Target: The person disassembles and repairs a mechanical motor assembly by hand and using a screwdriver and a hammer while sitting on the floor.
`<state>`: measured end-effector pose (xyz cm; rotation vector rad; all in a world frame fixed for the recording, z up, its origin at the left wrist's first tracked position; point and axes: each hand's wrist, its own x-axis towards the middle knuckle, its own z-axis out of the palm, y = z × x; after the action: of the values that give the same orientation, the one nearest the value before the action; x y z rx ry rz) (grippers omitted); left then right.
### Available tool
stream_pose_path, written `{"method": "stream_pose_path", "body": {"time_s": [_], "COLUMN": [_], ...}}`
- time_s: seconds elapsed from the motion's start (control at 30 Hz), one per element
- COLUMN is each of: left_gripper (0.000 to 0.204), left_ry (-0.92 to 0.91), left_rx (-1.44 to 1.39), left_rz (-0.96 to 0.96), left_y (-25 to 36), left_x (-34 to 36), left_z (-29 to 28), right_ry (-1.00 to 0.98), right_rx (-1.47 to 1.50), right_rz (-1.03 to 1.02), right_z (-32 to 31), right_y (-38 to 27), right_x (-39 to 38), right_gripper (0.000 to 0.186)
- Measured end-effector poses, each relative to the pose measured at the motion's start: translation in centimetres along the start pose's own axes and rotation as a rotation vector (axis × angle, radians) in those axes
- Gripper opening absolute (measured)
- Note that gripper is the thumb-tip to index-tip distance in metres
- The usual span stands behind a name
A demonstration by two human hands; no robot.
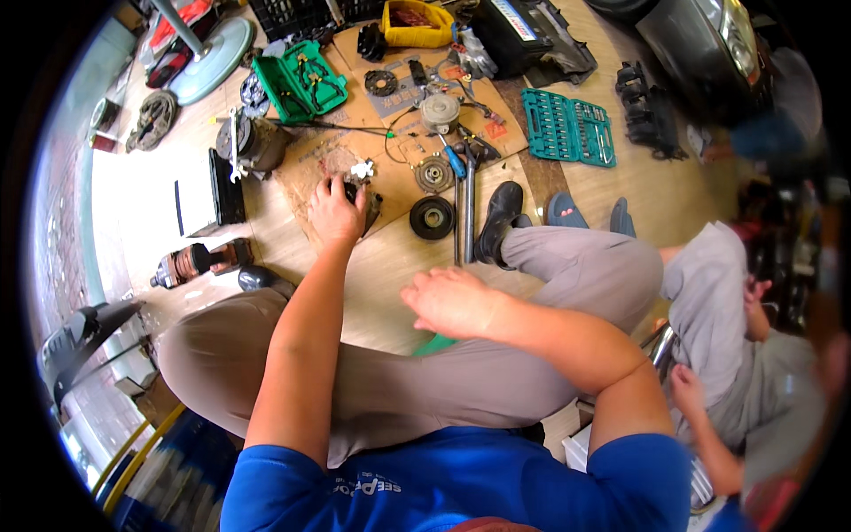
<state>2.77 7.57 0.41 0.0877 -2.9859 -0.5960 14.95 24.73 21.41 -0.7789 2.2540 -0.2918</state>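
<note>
My left hand (335,213) is wrapped over a dark metal part (372,208) on the cardboard (306,173), beside a crumpled white scrap (362,168). My right hand (448,301) hovers over my lap, fingers loosely bent and apart, holding nothing visible. Ahead lie a black pulley (433,217), a metal hub (433,175), a round silver housing (439,111), a blue-handled tool (456,160) and long metal bars (470,213).
A green tool case (299,80) and a teal socket set (567,127) lie ahead, with a metal cylinder (251,146) at left. A co-worker (727,301) in grey trousers sits at right, below a car bumper (696,53). A rusty part (199,262) lies near my left knee.
</note>
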Motion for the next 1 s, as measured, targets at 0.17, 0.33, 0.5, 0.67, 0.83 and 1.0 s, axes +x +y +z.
{"method": "stream_pose_path", "body": {"time_s": [0.17,0.33,0.5,0.67,0.83,1.0], "left_gripper": [0.055,0.056,0.056,0.056,0.056,0.056], "left_ry": [-0.007,0.015,0.021,0.037,0.032,0.018], "left_rx": [0.013,-0.009,0.009,0.003,-0.023,-0.010], "left_rz": [-0.012,0.001,0.004,0.022,0.007,-0.014], "left_y": [0.4,0.4,0.5,0.6,0.3,0.4], "left_x": [0.0,0.0,0.0,-0.1,0.1,-0.1], "left_z": [-0.4,-0.2,-0.4,-0.5,-0.1,0.1], "right_ry": [0.034,0.102,0.087,0.079,0.083,0.073], "right_rx": [0.042,0.063,0.061,0.066,0.094,0.085], "right_rz": [-0.081,-0.098,-0.093,-0.107,-0.122,-0.111], "right_z": [0.5,0.0,-0.4,-0.2,-0.3,-0.3], "right_y": [-0.3,0.0,-0.4,-0.6,-0.6,-0.5], "right_x": [-1.2,-1.9,-2.0,-2.0,-1.8,-1.9], "right_gripper": [0.041,0.040,0.039,0.039,0.039,0.039]}}
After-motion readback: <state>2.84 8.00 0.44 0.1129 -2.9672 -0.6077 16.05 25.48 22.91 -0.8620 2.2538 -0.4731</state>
